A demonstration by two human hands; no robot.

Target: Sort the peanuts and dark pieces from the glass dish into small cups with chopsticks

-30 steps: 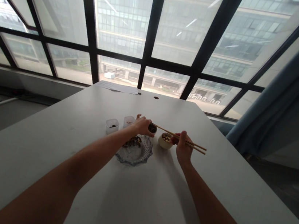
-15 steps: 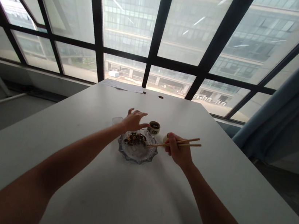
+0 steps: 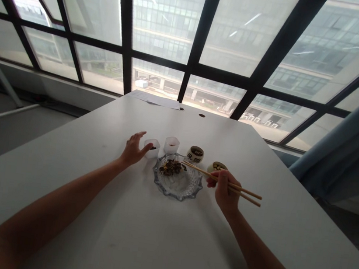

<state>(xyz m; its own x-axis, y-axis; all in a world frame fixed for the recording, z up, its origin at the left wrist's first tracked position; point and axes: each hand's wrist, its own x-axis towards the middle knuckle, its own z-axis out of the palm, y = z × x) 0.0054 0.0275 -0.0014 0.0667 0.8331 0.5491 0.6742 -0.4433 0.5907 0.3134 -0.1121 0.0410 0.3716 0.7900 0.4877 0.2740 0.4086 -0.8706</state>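
My right hand (image 3: 226, 191) grips a pair of wooden chopsticks (image 3: 241, 190), whose tips point left over the scalloped glass plate (image 3: 187, 189). A heap of dark and yellowish small pieces (image 3: 171, 167) lies on the plate's left part. Fingers apart, my left hand (image 3: 134, 148) is beside a translucent white cup (image 3: 153, 152) with dark bits inside; whether the thumb touches its rim I cannot tell. Behind the plate stand a second translucent cup (image 3: 172, 146) and a round pot with dark lettering (image 3: 195, 154). Another round pot (image 3: 217, 167), holding pale pieces, is partly hidden by my right hand.
All of this stands on a large white table (image 3: 139, 235). Paper sheets (image 3: 156, 99) lie at its far edge, near two dark round holes. Beyond are black-framed windows; a blue-grey curtain (image 3: 347, 143) hangs at the right.
My left hand has moved left, away from the lettered pot to the left translucent cup, uncovering both cups. The chopstick tips have shifted toward the plate's back. The camera view has shifted slightly.
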